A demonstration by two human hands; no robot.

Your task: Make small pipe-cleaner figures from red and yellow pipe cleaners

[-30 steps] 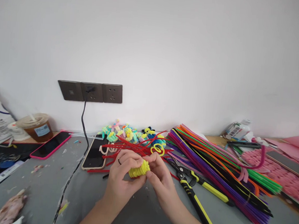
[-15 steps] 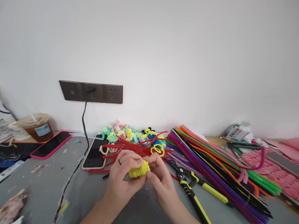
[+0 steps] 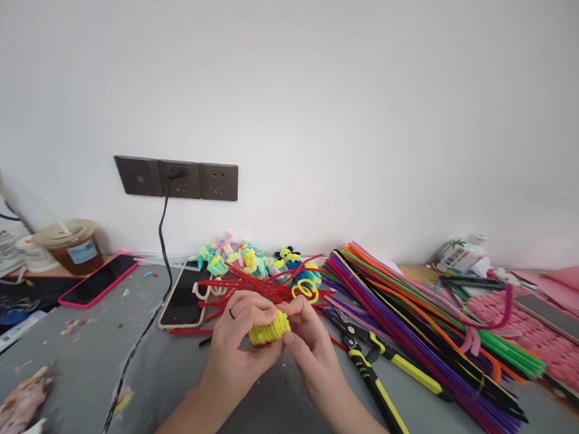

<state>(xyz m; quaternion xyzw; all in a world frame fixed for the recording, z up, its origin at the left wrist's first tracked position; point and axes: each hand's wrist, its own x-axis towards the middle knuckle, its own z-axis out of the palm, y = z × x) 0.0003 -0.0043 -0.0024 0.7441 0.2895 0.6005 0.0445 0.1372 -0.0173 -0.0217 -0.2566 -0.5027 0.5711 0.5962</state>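
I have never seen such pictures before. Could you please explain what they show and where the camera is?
There is no machine: the camera is worn on a person's head and looks forward and down. That person's bare left hand holds a small yellow coil; the right hand, also bare, touches its end. On the grey table lie red pipe cleaners, a large colourful bundle and pliers. Farther left are a pink-edged phone and a drink cup.

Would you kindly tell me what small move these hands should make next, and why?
Probably the right hand should gently press the end turns of the yellow pipe-cleaner coil together, since it is right at that end, those turns look bumpy, and the left hand grips the coil's other side.
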